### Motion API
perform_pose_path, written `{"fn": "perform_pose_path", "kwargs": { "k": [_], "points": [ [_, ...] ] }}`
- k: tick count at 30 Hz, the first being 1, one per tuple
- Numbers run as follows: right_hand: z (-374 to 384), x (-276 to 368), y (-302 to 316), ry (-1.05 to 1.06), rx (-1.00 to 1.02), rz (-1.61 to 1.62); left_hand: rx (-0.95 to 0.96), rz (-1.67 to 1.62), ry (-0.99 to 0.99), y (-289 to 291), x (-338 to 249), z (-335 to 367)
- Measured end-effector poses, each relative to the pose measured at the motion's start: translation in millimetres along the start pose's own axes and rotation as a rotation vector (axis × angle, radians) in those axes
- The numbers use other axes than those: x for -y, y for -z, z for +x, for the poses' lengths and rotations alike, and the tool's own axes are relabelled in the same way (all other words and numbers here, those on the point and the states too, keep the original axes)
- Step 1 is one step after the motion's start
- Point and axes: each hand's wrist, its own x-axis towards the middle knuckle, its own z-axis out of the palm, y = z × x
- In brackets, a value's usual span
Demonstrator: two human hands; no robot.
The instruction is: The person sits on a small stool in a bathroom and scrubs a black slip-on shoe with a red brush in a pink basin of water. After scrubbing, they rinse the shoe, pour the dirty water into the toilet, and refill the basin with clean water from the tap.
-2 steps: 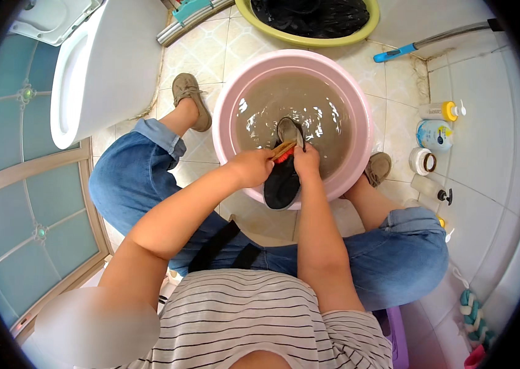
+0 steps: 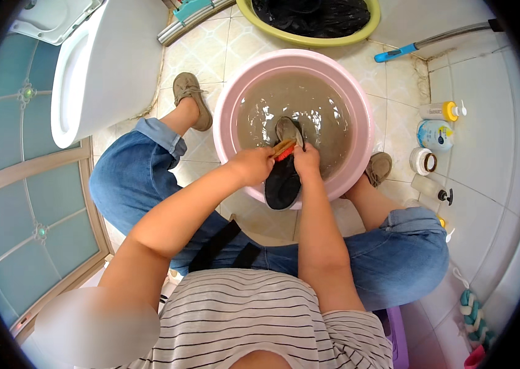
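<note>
A black shoe (image 2: 282, 187) with a greyish inside lies over the near rim of a pink basin (image 2: 229, 132), its toe toward me and its heel end above the murky water (image 2: 266, 92). My right hand (image 2: 306, 161) grips the shoe by its right side, fingers closed on the opening's edge. In my left hand (image 2: 254, 166) is a scrub brush (image 2: 282, 149) with a wooden back and red bristles. The bristles press at the shoe's opening, near my right fingertips. My left fingers partly cover the brush's handle.
Beyond the basin stands a yellow-green tub (image 2: 315, 42) holding dark cloth or plastic. Several bottles (image 2: 435, 134) and an open jar (image 2: 422, 161) line the right wall. At the left is a white toilet (image 2: 112, 67); a blue-tipped pole (image 2: 395, 53) leans at the upper right.
The brush has shifted very slightly against the shoe. Both hands keep their grips, and the shoe stays in nearly the same place.
</note>
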Motion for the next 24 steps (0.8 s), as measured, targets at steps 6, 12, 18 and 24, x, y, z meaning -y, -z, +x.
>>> {"fn": "perform_pose_path", "kwargs": {
  "k": [6, 12, 18, 24],
  "points": [
    [-28.3, 56.7, 16.6, 0.062, 0.066, 0.081, -0.082, -0.019, 0.189, 0.5, -1.3, 27.8],
    [1.5, 17.8, 24.2, -0.428, 0.343, 0.786, -0.055, -0.213, -0.01, -14.9, 6.6, 12.3],
    [-20.3, 41.5, 40.4, -0.568, 0.622, 0.967, -0.06, -0.292, -0.051, -18.9, 10.4, -4.7],
    [-32.6, 42.8, 42.1, -0.582, 0.625, 1.235, 0.22, -0.686, 0.258, 14.3, -18.1, -18.5]
  ]
}}
